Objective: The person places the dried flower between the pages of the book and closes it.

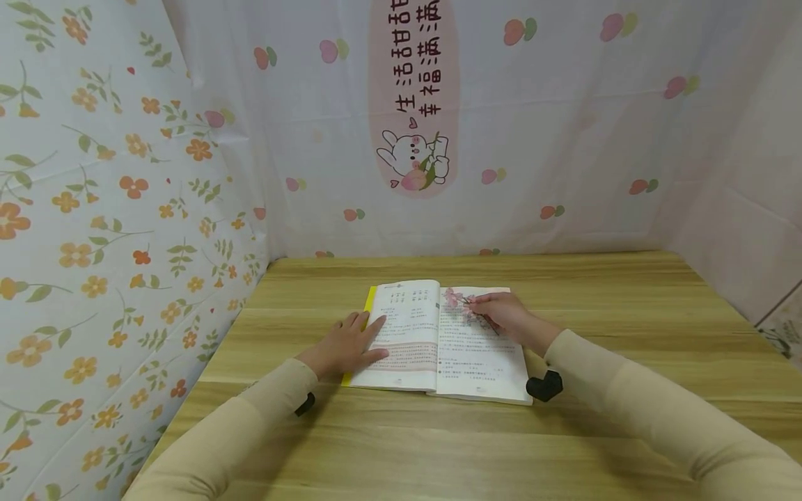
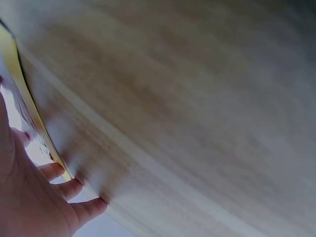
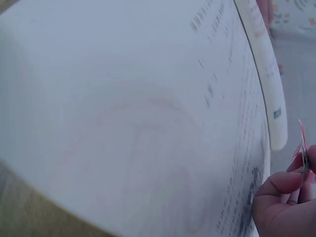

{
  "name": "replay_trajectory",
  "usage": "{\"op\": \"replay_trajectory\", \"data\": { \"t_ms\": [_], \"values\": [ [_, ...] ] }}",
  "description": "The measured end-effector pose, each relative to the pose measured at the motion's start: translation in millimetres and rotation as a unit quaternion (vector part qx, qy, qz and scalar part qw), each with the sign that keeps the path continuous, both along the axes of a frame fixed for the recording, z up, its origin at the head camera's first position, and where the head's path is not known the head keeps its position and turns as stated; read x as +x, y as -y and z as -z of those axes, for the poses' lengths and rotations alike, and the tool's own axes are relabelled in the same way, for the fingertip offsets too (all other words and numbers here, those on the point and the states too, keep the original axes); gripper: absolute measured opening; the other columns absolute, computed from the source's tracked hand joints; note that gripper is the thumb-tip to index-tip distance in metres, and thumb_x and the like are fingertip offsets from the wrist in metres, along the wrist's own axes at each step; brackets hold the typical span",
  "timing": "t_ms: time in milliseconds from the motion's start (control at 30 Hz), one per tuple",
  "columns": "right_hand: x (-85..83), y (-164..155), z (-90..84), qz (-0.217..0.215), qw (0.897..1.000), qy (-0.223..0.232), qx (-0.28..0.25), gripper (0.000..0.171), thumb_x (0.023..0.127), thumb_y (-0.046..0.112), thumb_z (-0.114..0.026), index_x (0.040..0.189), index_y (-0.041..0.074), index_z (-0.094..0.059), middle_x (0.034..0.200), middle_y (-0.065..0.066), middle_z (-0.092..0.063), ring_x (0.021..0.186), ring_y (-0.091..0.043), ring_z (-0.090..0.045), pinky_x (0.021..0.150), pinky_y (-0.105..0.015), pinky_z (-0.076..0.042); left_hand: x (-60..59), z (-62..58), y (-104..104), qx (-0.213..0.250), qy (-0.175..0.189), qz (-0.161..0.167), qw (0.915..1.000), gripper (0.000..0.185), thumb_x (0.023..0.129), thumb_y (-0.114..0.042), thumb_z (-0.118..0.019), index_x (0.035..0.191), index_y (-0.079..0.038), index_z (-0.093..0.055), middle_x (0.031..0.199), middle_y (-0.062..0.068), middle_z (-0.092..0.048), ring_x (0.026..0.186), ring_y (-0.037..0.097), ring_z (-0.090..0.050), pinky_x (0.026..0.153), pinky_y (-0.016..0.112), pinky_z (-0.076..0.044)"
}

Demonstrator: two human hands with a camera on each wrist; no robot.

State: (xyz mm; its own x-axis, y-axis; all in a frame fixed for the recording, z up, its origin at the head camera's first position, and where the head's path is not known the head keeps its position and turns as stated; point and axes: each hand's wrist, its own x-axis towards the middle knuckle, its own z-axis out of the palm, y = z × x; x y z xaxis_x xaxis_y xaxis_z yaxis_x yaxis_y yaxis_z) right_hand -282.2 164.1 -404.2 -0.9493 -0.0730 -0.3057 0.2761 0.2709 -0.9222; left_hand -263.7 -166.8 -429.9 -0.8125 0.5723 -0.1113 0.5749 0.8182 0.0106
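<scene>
Left hand: the left hand (image 1: 347, 346) lies flat with straight fingers (image 2: 74, 187) pressing the left page of the open paperback book with a yellow cover edge (image 1: 432, 341); it grips nothing.
Book: it lies spread open on the pale wooden worktop (image 1: 626, 327), between the two hands and under both of them, its spine running away from the person.
Book handling: I judge it light and limp, with thin pages that bend and crease easily; the left-hand page block arches upward near the spine in the right wrist view, so it looks likely to spring over unless held down.
Right hand: the right hand (image 1: 504, 316) rests on the upper part of the right page, its fingertips (image 3: 281, 185) pinching a small, thin pink flower-like piece with a dark stem (image 1: 460, 303).
Pink piece handling: it seems featherlight and fragile; best taken by the stem, gently.
Where to hold the book: flat palms on the pages, or the outer page edges.
Edges: the yellow cover edge sits just beyond the left fingers; the near book edge is close to both wrists.
Room: bare worktop spreads right of the right hand and toward the person; a floral cloth wall (image 1: 94, 243) stands left of the left hand.
</scene>
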Motion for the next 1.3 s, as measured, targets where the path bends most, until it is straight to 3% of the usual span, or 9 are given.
{"op": "replay_trajectory", "data": {
  "t_ms": [267,467,767,1033,1300],
  "values": [
    [0.4,10,8.2,0.017,1.0,0.0,0.01,0.027,0.094,0.015,-0.065,0.115,-0.001,-0.064,0.073,0.001,-0.057,0.054,-0.009,-0.04,0.052,-0.024,-0.035,0.4,-2.1,0,0.0,0.012,-0.007,0.9999,0.077,0.098,-0.061,-0.038,0.156,-0.012,-0.023,0.15,0.024,-0.027,0.136,0.04,-0.028,0.102,0.059,-0.031],
    [0.7,19,10.4,0.016,1.0,-0.001,0.02,0.028,0.092,0.013,-0.067,0.115,-0.003,-0.062,0.065,0.0,-0.055,0.05,-0.009,-0.042,0.049,-0.024,-0.036,-1.1,-1.9,1,-0.002,0.012,-0.006,0.9999,0.077,0.098,-0.06,-0.038,0.156,-0.012,-0.023,0.15,0.023,-0.027,0.136,0.04,-0.028,0.102,0.059,-0.031],
    [2.6,30,11.6,0.023,0.998,-0.005,0.054,0.019,0.088,0.012,-0.071,0.1,0.0,-0.063,0.066,-0.002,-0.057,0.051,-0.009,-0.047,0.047,-0.023,-0.039,-2.5,-1.2,-2,-0.017,0.009,-0.011,0.9997,0.078,0.097,-0.064,-0.035,0.156,-0.015,-0.021,0.152,0.021,-0.027,0.137,0.037,-0.027,0.103,0.057,-0.031],
    [4.1,35,12.4,0.009,0.995,-0.017,0.095,0.026,0.087,0.015,-0.072,0.105,0.0,-0.063,0.072,-0.006,-0.061,0.057,-0.013,-0.053,0.049,-0.024,-0.042,-0.9,-5.6,-3,-0.011,0.004,-0.004,0.9999,0.075,0.098,-0.059,-0.039,0.155,-0.012,-0.024,0.149,0.023,-0.029,0.135,0.04,-0.029,0.101,0.058,-0.033],
    [4.1,32,17.5,-0.006,0.996,-0.033,0.081,0.032,0.086,0.014,-0.074,0.11,-0.002,-0.061,0.082,-0.008,-0.067,0.065,-0.014,-0.06,0.055,-0.026,-0.049,-2.5,-1.2,-1,-0.021,0.012,-0.013,0.9996,0.078,0.098,-0.063,-0.035,0.156,-0.014,-0.02,0.152,0.021,-0.026,0.137,0.038,-0.027,0.103,0.057,-0.031]
  ]
}}
